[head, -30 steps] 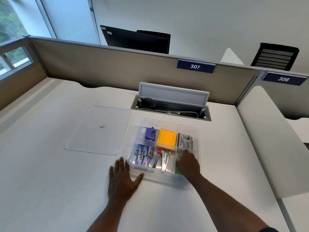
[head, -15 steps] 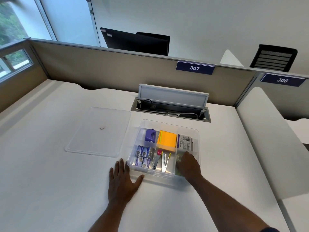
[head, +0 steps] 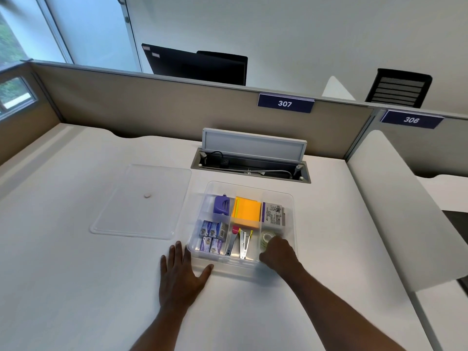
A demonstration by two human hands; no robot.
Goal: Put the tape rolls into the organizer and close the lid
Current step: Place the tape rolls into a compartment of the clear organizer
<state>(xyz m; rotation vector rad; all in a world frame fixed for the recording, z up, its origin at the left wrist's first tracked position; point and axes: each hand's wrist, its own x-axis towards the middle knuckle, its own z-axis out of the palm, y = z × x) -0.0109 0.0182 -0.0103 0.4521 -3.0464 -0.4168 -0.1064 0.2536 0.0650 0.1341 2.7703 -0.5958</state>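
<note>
Tape roll (head: 266, 238) — one showing — under right hand (head: 278, 253), grip unclear; left hand (head: 180, 273) flat.

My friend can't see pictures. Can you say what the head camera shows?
A person's right hand reaches into the near right compartment of a clear organizer on a white desk, at a clear tape roll. The left hand lies flat on the desk beside the organizer. The clear lid lies off to the left.

The right hand (head: 277, 253) covers the near part of the tape roll (head: 266, 238) in the organizer (head: 291, 198)'s near right compartment; its grip cannot be told. Both forearms run off the bottom edge.
</note>
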